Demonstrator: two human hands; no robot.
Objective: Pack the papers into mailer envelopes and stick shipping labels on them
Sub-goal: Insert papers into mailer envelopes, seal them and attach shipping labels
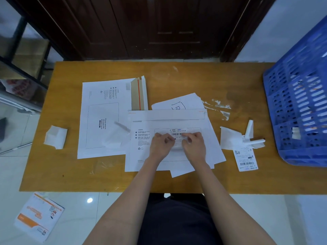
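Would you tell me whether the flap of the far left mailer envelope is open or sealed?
Open: the mailer envelope's flap lies unfolded, its red strip exposed.

You have a single view, from the wide-angle camera on your head, looking forward and steeply down over your own forearms. The yellow-brown wooden table (70,174) fills the middle, close below you, its far edge meeting a dark brown wooden door (159,27). The wide lens bends the edges, where the pale tiled floor (76,206) shows by your lap.
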